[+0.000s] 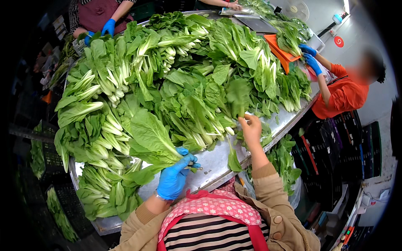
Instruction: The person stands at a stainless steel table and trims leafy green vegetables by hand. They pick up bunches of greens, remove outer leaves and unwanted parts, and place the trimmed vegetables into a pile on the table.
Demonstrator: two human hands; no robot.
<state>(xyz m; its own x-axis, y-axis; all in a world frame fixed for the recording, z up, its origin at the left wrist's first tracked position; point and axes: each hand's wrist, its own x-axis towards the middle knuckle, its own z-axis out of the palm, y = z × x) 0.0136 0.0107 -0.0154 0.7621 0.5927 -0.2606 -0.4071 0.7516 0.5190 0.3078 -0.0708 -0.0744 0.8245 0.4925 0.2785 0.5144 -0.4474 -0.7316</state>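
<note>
My left hand, in a blue glove, is closed round the stem end of a head of leafy greens. Its broad leaves point up and to the left over the pile. Farther right, my bare right hand pinches the base of a single green leaf, which is blurred and stands up from the fingers. In front of both hands spreads a large pile of leafy greens with pale stems. One loose leaf lies at the table's near edge, below my right hand.
The pile sits on a metal table. A plastic bag of leaves stands below its right edge. At right, a person in orange with blue gloves handles greens by an orange tray. Another gloved person stands far left. Black crates stand right.
</note>
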